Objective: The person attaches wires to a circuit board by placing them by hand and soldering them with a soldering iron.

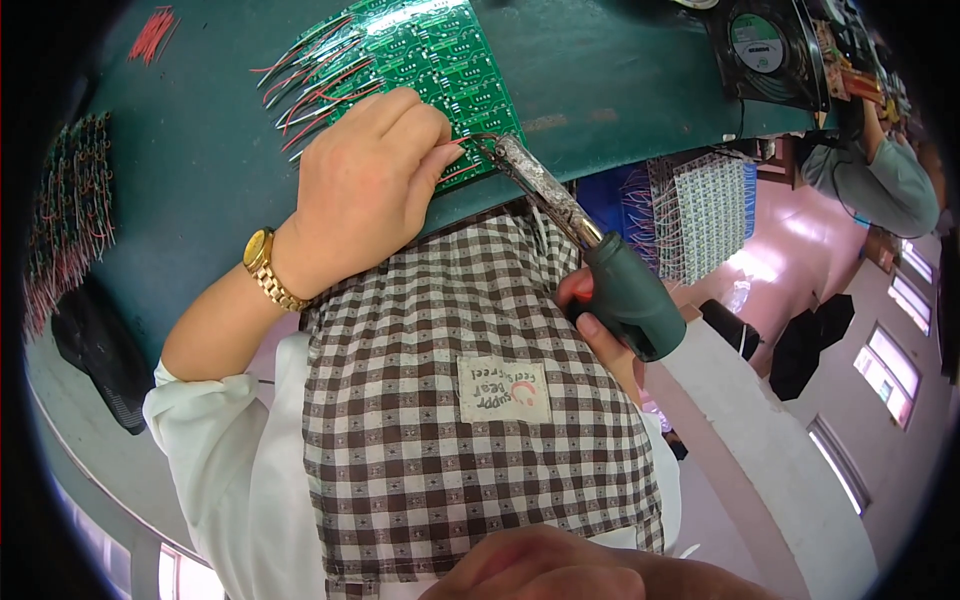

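Observation:
A panel of green circuit boards lies on the dark green table, with red and pale wires sticking out past its left side. Above its near part, my left hand is closed, thumb and forefinger pinching a thin red wire. My right hand is wrapped round the dark green handle of a soldering iron, partly hidden behind it. The iron's metal barrel slants up to the left, and its tip is close to the wire at the board's right near edge. Whether the tip touches cannot be made out.
Loose red wires lie at the far left, and wired boards along the left edge. A black fan stands at the far right. Beyond the table edge are more board panels and another person's arm.

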The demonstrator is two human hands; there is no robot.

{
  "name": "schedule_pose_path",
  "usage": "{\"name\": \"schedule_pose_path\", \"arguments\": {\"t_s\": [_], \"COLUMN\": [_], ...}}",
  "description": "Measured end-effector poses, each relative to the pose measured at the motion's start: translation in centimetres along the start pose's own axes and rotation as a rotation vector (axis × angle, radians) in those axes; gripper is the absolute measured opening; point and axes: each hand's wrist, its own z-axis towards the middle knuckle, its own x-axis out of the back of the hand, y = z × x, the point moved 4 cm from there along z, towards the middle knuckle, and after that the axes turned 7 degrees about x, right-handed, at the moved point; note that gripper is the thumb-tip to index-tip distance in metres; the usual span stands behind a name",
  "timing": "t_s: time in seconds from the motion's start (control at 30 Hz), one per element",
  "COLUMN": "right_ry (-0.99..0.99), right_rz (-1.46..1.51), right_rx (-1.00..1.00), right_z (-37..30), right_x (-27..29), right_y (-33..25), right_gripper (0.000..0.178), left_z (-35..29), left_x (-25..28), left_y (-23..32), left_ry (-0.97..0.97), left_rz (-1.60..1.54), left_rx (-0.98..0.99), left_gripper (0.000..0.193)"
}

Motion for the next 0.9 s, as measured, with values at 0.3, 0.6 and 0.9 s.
{"name": "schedule_pose_path", "arguments": {"t_s": [0.3,0.6,0.9], "right_ry": [0.044,0.116,0.253], "right_rz": [-0.005,0.12,0.123], "right_rx": [-0.069,-0.111,-0.052], "right_z": [-0.3,-1.1,-1.1], "right_x": [-0.2,-0.5,-1.2], "right_y": [-1.2,-0.1,0.1], "right_gripper": [0.039,0.047,0.045], "left_z": [-0.3,-0.6,-0.7], "left_x": [0.1,0.4,0.5], "left_y": [-0.1,-0.2,-0.3], "left_ry": [0.018,0.018,0.011], "left_rz": [0.006,0.015,0.014], "left_rx": [-0.028,-0.03,-0.027], "left_gripper": [0.016,0.016,0.016]}}
